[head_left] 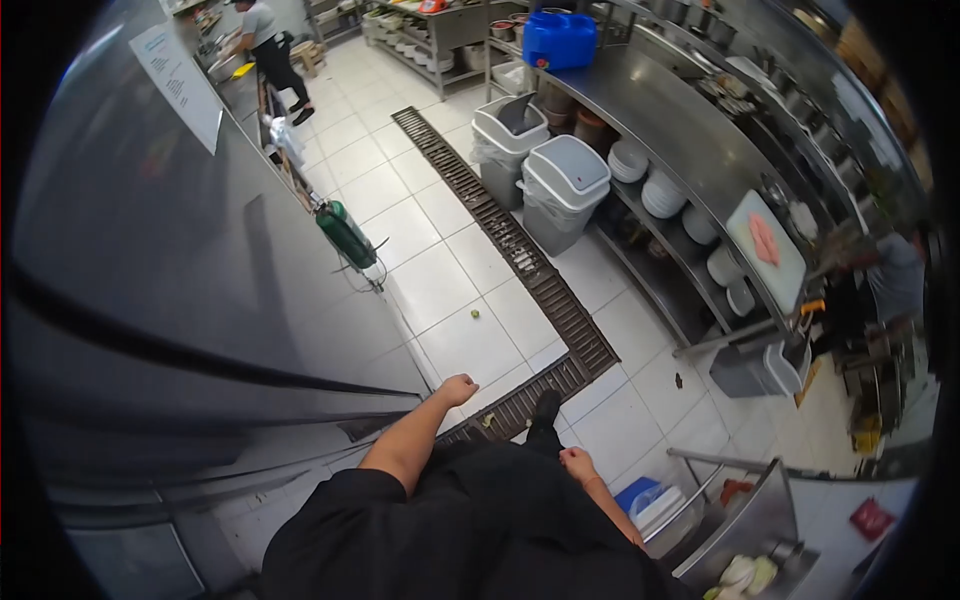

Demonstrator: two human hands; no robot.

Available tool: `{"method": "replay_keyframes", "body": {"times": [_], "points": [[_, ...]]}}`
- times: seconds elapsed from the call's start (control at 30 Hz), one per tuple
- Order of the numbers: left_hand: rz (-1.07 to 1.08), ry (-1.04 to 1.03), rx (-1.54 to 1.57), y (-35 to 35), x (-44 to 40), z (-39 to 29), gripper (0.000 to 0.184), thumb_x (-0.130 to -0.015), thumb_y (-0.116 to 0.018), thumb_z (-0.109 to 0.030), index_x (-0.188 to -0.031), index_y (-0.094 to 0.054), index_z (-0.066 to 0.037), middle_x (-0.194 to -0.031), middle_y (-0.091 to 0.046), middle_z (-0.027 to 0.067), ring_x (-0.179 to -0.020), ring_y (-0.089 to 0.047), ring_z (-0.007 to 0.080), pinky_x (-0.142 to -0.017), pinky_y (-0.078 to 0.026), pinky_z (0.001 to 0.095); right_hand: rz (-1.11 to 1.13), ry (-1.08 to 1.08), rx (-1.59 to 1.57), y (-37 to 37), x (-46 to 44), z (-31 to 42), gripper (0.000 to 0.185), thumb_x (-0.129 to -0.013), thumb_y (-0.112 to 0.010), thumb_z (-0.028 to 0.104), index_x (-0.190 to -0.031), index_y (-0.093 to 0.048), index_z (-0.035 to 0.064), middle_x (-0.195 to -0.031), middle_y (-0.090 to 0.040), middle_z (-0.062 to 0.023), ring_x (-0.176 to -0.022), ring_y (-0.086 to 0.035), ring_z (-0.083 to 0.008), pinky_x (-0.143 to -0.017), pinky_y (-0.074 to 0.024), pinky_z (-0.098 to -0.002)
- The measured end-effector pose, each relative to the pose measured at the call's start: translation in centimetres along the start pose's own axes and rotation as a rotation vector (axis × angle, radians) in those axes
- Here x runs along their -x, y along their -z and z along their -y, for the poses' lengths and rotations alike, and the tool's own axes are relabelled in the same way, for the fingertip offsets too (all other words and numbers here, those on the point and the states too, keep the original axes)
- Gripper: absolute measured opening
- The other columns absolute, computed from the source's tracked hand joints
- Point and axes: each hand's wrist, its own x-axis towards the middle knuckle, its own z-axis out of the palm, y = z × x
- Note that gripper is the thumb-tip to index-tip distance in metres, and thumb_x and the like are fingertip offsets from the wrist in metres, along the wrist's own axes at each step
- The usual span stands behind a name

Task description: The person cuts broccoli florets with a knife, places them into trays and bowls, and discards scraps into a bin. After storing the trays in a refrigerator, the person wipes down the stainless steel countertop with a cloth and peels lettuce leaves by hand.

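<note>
My left hand (458, 389) hangs out in front of me over the white floor tiles, its fingers curled closed with nothing seen in them. The steel cabinet (200, 300) stands beside that arm. Lower on the right, my right hand (577, 463) is also closed into a loose fist near my leg, and no object shows in it. Close to it are a blue-and-white container (655, 505) and a steel cart (740, 520). My black shoe (546, 405) rests by the floor drain grate (500, 240).
Two grey bins (565, 190) stand along a steel counter (660, 110), which holds a blue jug (558, 40) and a cutting board (765, 245) with pinkish meat. A green cylinder (345, 237) juts out on the left. Another person (268, 50) is far back; one is at right (890, 280).
</note>
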Motion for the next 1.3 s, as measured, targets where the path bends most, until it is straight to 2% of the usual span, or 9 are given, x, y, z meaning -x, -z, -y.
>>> {"method": "replay_keyframes", "body": {"times": [0.03, 0.1, 0.23, 0.43, 0.77, 0.87, 0.97, 1.23, 1.3], "points": [[-0.003, -0.026, -0.101, -1.2, -2.9, 0.4, 0.046, -0.089, -0.065, -0.044, -0.109, -0.073, -0.004, -0.107, -0.073, 0.0205, -0.106, -0.068, 0.0371, -0.093, -0.054, 0.0447, -0.072, 0.048, 0.215, 3.1, -2.5, 0.1, 0.031, -0.095, -0.060, 0.030, -0.104, -0.071, 0.0025, -0.084, -0.073, -0.0105, -0.082, -0.070, -0.0256, -0.077, -0.0544, -0.0366], [0.044, 0.089, -0.119, -0.2, -3.8, -2.5, 0.049, -0.089, -0.065, -0.046, -0.112, -0.073, -0.004, -0.111, -0.073, 0.0202, -0.108, -0.068, 0.0368, -0.095, -0.053, 0.0442, -0.019, -0.184, -0.153, 9.7, -8.6, -2.9, 0.019, -0.097, -0.062, 0.027, -0.101, -0.063, 0.0091, -0.077, -0.063, -0.0033, -0.065, -0.061, -0.0160, -0.058, -0.0532, -0.0352], [0.354, 0.201, -0.199, 2.7, -3.5, -8.3, 0.052, -0.090, -0.066, -0.046, -0.116, -0.072, -0.001, -0.117, -0.072, 0.0204, -0.112, -0.067, 0.0332, -0.098, -0.052, 0.0422, -0.041, -0.412, -0.255, 21.6, -12.7, 4.2, 0.014, -0.100, -0.055, 0.026, -0.105, -0.056, 0.0132, -0.079, -0.056, -0.0044, -0.062, -0.058, -0.0193, -0.052, -0.0510, -0.0411], [-0.184, 0.474, 0.460, 8.1, -8.7, -6.9, 0.047, -0.093, -0.065, -0.040, -0.117, -0.071, -0.001, -0.108, -0.073, 0.0173, -0.099, -0.070, 0.0282, -0.088, -0.055, 0.0395, -0.131, -0.470, 0.046, 33.1, -24.1, 15.3, 0.025, -0.093, -0.054, 0.022, -0.109, -0.057, 0.0031, -0.086, -0.061, -0.0120, -0.070, -0.063, -0.0244, -0.057, -0.0570, -0.0402], [0.364, 0.777, 0.477, 10.5, -20.7, 1.9, 0.040, -0.075, -0.083, -0.025, -0.103, -0.074, 0.002, -0.102, -0.074, 0.0142, -0.086, -0.070, 0.0319, -0.068, -0.058, 0.0464, 0.032, -0.188, -0.170, 21.5, -44.1, 42.9, 0.025, -0.097, -0.060, 0.026, -0.116, -0.058, 0.0102, -0.100, -0.064, -0.0090, -0.074, -0.062, -0.0224, -0.060, -0.0565, -0.0382], [0.448, 0.527, 0.772, 15.6, -28.5, 2.3, 0.045, -0.071, -0.087, -0.028, -0.103, -0.076, 0.002, -0.103, -0.074, 0.0151, -0.087, -0.070, 0.0321, -0.069, -0.059, 0.0472, 0.284, -0.134, 0.099, 16.0, -45.5, 54.7, 0.025, -0.099, -0.062, 0.026, -0.117, -0.062, 0.0081, -0.092, -0.068, -0.0049, -0.072, -0.064, -0.0160, -0.064, -0.0552, -0.0333], [0.144, 0.570, 0.315, 23.7, -37.0, -0.4, 0.047, -0.083, -0.075, -0.039, -0.105, -0.076, 0.002, -0.110, -0.073, 0.0217, -0.101, -0.071, 0.0347, -0.087, -0.057, 0.0466, 0.322, 0.240, 0.343, 14.0, -50.8, 60.6, 0.024, -0.098, -0.063, 0.027, -0.109, -0.064, 0.0053, -0.090, -0.068, -0.0049, -0.072, -0.064, -0.0148, -0.063, -0.0534, -0.0307], [-0.397, 0.407, 0.451, 45.4, -55.5, -8.1, 0.047, -0.090, -0.065, -0.041, -0.111, -0.071, 0.000, -0.106, -0.073, 0.0233, -0.104, -0.069, 0.0378, -0.093, -0.054, 0.0451, 0.326, -0.096, 0.471, 15.1, -70.2, 73.2, 0.020, -0.095, -0.060, 0.020, -0.087, -0.069, 0.0044, -0.083, -0.066, -0.0058, -0.072, -0.063, -0.0176, -0.060, -0.0506, -0.0329], [-0.463, 0.416, 0.392, 49.7, -59.4, -8.6, 0.046, -0.091, -0.065, -0.042, -0.110, -0.072, -0.001, -0.105, -0.073, 0.0219, -0.102, -0.069, 0.0372, -0.091, -0.054, 0.0453, 0.485, 0.452, 0.778, 15.5, -78.9, 77.0, 0.023, -0.096, -0.059, 0.024, -0.088, -0.070, 0.0054, -0.083, -0.066, -0.0065, -0.073, -0.064, -0.0175, -0.059, -0.0518, -0.0332]]}}
